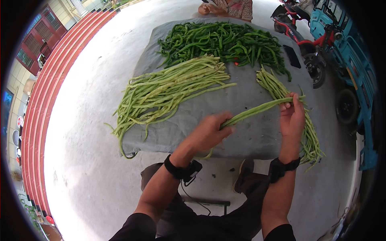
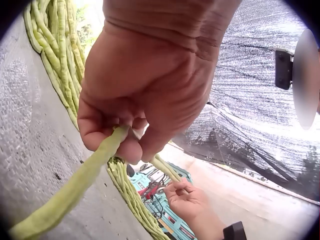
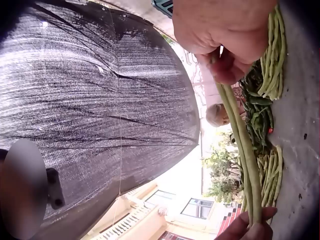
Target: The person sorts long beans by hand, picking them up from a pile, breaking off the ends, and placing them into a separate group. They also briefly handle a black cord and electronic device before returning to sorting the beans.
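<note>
Long green beans (image 1: 257,109) stretch between the two hands above the grey cloth. The left hand (image 1: 210,131) grips their lower left end; in the left wrist view the thumb and fingers of that hand (image 2: 145,95) pinch a bean (image 2: 75,187), which runs toward the lower left. The right hand (image 1: 292,116) pinches the other end near the right pile of beans (image 1: 309,136). In the right wrist view two beans (image 3: 242,145) lie side by side from the right hand (image 3: 227,40) down to the left hand's fingertips. A larger bean pile (image 1: 173,88) lies left on the cloth.
Green peppers (image 1: 221,42) are heaped at the far side of the grey cloth (image 1: 193,116), with a phone (image 1: 292,56) to their right. Another person (image 1: 229,9) is across the table. A blue three-wheeler (image 1: 354,72) stands at the right, red steps (image 1: 44,100) at the left.
</note>
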Demonstrator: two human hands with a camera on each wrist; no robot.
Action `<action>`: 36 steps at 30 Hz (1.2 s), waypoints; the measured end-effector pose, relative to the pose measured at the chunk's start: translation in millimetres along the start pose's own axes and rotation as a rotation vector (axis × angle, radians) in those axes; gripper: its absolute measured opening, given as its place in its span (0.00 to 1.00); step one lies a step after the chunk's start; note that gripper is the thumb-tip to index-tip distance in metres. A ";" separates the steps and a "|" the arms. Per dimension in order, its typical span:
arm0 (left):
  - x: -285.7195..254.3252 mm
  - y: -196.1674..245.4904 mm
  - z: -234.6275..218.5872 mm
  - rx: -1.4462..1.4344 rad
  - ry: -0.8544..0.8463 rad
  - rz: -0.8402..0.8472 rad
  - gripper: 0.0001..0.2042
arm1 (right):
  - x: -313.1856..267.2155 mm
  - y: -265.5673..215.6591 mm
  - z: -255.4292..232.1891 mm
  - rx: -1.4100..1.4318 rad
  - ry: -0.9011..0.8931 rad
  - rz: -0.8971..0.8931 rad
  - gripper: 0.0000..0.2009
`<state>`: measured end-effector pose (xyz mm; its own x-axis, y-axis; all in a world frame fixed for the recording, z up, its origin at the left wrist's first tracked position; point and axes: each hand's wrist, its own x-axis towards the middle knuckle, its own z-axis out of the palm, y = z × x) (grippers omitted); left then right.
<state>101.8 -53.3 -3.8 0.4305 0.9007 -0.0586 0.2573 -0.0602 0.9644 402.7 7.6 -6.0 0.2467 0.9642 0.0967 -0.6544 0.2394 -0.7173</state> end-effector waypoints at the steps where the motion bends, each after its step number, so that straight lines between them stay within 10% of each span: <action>1: 1.3 -4.1 -3.9 0.107 0.052 0.052 0.09 | -0.1 0.3 0.0 -0.005 0.001 0.000 0.08; 36: 5.2 -38.8 -57.6 1.103 0.726 0.151 0.21 | -14.1 26.8 12.7 -0.242 -0.003 0.122 0.07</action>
<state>44.2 -21.5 -26.8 0.0489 0.8573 0.5124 0.9590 -0.1838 0.2160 372.6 1.9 -17.9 0.1742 0.9847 0.0012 -0.4894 0.0876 -0.8676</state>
